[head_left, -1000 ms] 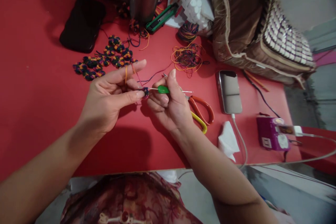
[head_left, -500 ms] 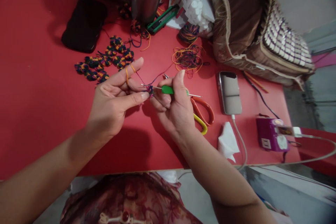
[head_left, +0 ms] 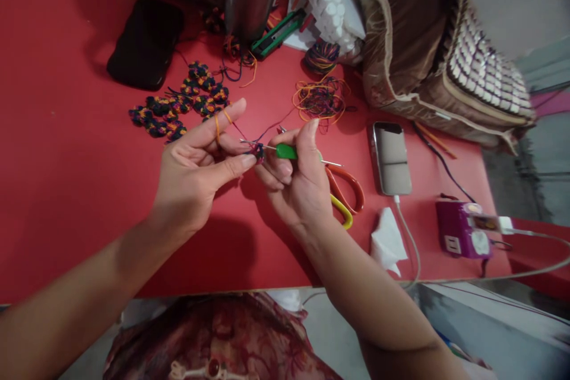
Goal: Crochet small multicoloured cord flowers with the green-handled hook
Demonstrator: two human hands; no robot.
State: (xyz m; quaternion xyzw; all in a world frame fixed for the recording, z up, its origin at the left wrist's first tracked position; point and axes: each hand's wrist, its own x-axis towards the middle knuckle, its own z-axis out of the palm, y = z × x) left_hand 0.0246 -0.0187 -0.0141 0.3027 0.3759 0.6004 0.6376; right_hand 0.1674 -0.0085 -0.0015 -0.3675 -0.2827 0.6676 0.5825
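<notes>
Between thumb and fingers, my left hand [head_left: 196,172] pinches a small dark multicoloured crochet piece [head_left: 257,153]. Orange and purple yarn [head_left: 228,117] loops round its raised index finger. My right hand [head_left: 303,181] grips a crochet hook [head_left: 286,151] by its green handle, and the metal tip lies at the top of the piece, amid the yarn. A strand runs from there to a loose yarn tangle [head_left: 320,100] behind my right hand. Several finished-looking crochet clusters [head_left: 178,101] lie beyond my left hand.
Scissors [head_left: 346,190] with orange and yellow handles lie partly under my right hand. A black phone [head_left: 146,41], a green cutter [head_left: 278,34], a yarn ball [head_left: 321,56], a charging phone [head_left: 390,157], a crumpled tissue [head_left: 388,242], a purple box [head_left: 461,228] and a brown bag [head_left: 409,35] rest on the red table [head_left: 66,190].
Both hands hold nearly the same pose, with the hook still at the crochet piece. The whole view has shifted very slightly.
</notes>
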